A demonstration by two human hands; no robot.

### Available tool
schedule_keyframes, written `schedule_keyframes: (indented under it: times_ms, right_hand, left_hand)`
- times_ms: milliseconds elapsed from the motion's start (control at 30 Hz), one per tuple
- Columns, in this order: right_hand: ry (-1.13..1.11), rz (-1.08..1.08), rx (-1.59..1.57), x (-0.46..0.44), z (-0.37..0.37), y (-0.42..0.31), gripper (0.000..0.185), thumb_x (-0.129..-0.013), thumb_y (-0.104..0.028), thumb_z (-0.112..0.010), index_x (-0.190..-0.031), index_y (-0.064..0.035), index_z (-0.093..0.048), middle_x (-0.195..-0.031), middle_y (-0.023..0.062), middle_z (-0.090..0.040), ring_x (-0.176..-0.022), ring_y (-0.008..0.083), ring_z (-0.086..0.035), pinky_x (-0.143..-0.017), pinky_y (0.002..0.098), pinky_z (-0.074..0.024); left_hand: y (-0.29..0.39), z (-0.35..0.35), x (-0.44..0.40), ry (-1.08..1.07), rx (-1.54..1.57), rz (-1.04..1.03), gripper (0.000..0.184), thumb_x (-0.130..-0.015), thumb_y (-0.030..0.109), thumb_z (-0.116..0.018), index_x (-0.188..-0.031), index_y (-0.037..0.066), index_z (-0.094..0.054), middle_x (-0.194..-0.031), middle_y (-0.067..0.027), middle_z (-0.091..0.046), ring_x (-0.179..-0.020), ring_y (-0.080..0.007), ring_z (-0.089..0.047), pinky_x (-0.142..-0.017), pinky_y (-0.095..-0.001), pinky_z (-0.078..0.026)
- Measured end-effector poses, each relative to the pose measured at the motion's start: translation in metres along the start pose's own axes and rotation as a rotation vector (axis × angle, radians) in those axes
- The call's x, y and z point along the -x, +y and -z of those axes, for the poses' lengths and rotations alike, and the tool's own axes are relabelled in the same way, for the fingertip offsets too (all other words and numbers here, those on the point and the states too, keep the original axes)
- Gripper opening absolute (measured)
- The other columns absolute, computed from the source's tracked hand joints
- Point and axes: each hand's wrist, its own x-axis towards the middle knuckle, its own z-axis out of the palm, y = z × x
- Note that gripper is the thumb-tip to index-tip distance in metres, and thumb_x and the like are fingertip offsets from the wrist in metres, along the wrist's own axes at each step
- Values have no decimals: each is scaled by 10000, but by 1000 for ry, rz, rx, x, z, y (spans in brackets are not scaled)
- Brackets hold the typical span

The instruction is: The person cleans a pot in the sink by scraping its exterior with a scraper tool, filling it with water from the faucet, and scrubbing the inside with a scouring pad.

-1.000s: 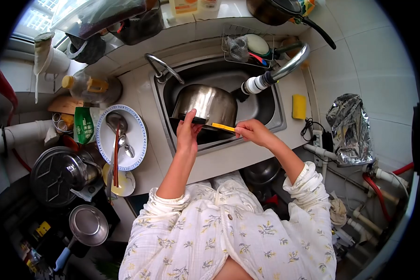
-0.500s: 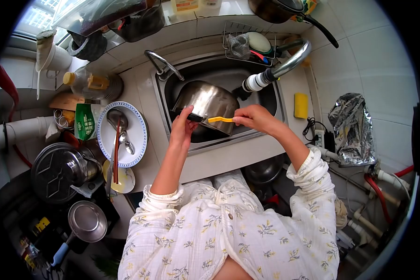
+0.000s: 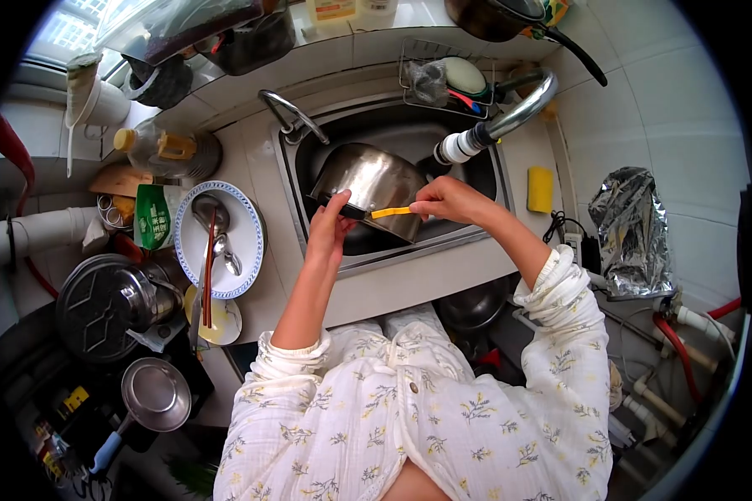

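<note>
A steel pot (image 3: 368,179) lies tilted on its side in the sink. My left hand (image 3: 327,225) is closed around its black handle (image 3: 351,211), at the near side of the basin. My right hand (image 3: 451,200) pinches a slim yellow stick-like tool (image 3: 391,212) between thumb and fingers. The tool's left end meets the handle where it joins the pot; the fingers cover its other end, so its exact kind cannot be made out.
A chrome faucet (image 3: 518,113) reaches over the sink (image 3: 497,188) from the right, with a smaller tap (image 3: 297,121) at left. A yellow sponge (image 3: 539,189) lies to the right. On the left, a blue-rimmed bowl (image 3: 257,250) holds a ladle, spoon and chopsticks.
My right hand has shifted slightly up and left, and the yellow tool has turned a little against the handle. My left hand and the pot have hardly moved.
</note>
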Motion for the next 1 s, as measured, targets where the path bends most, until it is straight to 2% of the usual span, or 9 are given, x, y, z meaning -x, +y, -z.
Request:
schedule_keyframes:
  times_ms: [133,233,333,433,533,733,933,1000]
  right_hand:
    - [-4,-55,-115,3,-1,19,261,-862,-251,-586,-703,-46,-619,-536,19,-466,-529,104,-445,-503,288,-347]
    - [49,55,-147,17,-6,9,209,-873,-216,-568,-754,-47,-600,-572,49,-514,-544,165,-501,-514,321,-369]
    - [173,289,237,27,-4,-5,103,-877,-160,-551,-870,-60,-576,-681,74,-567,-595,238,-546,-541,352,-406]
    - [230,327,428,25,3,-19,92,-837,-150,-584,-875,-67,-567,-743,102,-594,-677,320,-569,-571,394,-431]
    - [249,314,521,14,2,-20,99,-813,-145,-606,-850,-59,-571,-744,100,-599,-682,312,-580,-575,392,-442]
    - [326,281,446,-4,-4,-19,116,-814,-178,-601,-785,-66,-592,-697,109,-609,-689,316,-595,-599,404,-452]
    - [430,189,384,6,-8,-16,117,-805,-202,-615,-783,-86,-615,-680,97,-614,-666,301,-601,-590,401,-453]
    - [416,222,381,3,-15,-14,128,-803,-197,-628,-813,-70,-625,-688,112,-608,-660,308,-589,-578,389,-451]
  left_hand:
    - [-1,0,2,-7,-6,-3,353,-778,348,-673,-1013,104,-576,-940,-31,-646,-851,-144,-606,-812,-291,-425]
    - [5,3,2,5,-23,6,334,-777,351,-673,-996,117,-580,-916,-18,-646,-821,-125,-601,-776,-275,-425]
    - [15,1,0,23,-79,-7,395,-741,360,-707,-989,97,-547,-867,-14,-628,-758,-109,-587,-719,-252,-417]
    - [20,-3,-4,4,-154,-9,435,-714,376,-729,-980,89,-539,-838,-10,-619,-723,-97,-579,-684,-236,-410]
    - [27,-7,-3,-27,-188,-22,433,-702,394,-733,-957,91,-557,-823,-7,-622,-702,-86,-575,-670,-225,-406]
    - [32,-10,1,-44,-213,-26,411,-706,403,-725,-926,87,-581,-813,-9,-629,-684,-76,-574,-668,-217,-404]
    - [33,-8,5,-51,-216,-32,394,-719,395,-716,-933,93,-582,-822,-3,-634,-690,-73,-585,-674,-212,-407]
    - [31,-10,6,-51,-216,-33,386,-723,390,-716,-934,96,-582,-825,-1,-637,-690,-73,-587,-673,-209,-408]
